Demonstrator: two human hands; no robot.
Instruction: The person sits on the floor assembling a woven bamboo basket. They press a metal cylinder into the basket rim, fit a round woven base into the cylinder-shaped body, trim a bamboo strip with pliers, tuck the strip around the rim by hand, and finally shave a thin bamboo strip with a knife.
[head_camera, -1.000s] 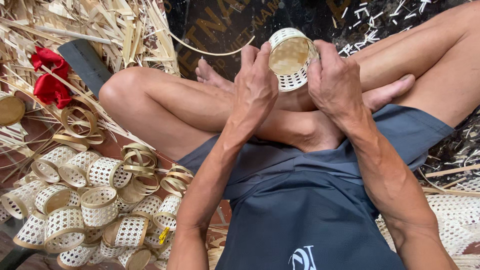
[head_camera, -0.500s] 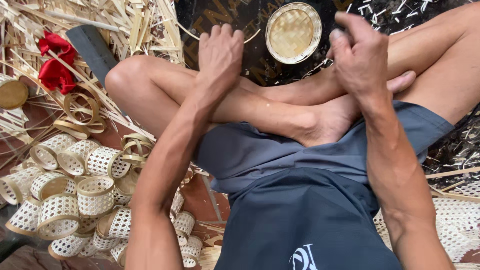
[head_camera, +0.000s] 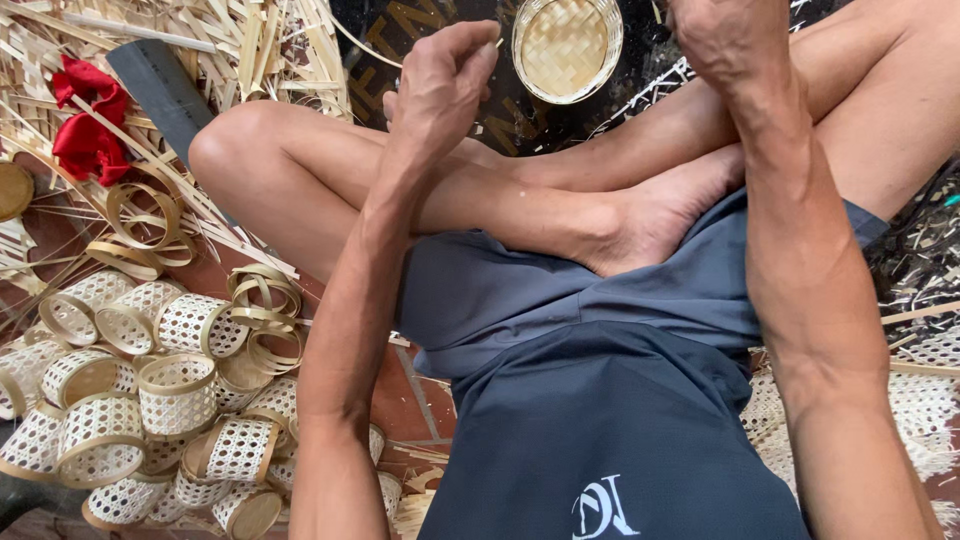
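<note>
Seated cross-legged on the ground; both forearms reach forward over the bent legs. A small round woven basket (head_camera: 567, 45) lies on the dark mat (head_camera: 440, 30) just beyond the feet, between the two hands, mouth up, showing a flat plaited base in pale yellow strips and a smooth rim band. Neither hand touches it.

Left hand (head_camera: 445, 85): raised above the shin, fingers curled in with thumb and forefinger tips pinched together near a thin pale sliver; whether it actually grips that sliver cannot be told. Right hand (head_camera: 725, 40): at the top edge of the view, partly cut off, fingers bunched downward in a loose fist; what it holds, if anything, cannot be told. It hangs just beside the basket's right rim.

Between the hands and the body: crossed bare legs, one foot (head_camera: 650, 215) sole-up on grey shorts (head_camera: 560, 300).

Left side, on red tiled floor (head_camera: 405, 395): a heap of open-weave basket cylinders (head_camera: 175, 390), lattice walls in whitish strips with tan rims, lying on their sides and stacked. Above them, loose coiled rim hoops (head_camera: 145, 215), flat tan bands. Further up, a litter of split bamboo strips (head_camera: 240, 50), a red cloth (head_camera: 85, 125), and a dark flat bar (head_camera: 160, 90) among them. Right edge: woven lattice sheet (head_camera: 925, 400), pale, under the right forearm, with shavings scattered on the mat.
</note>
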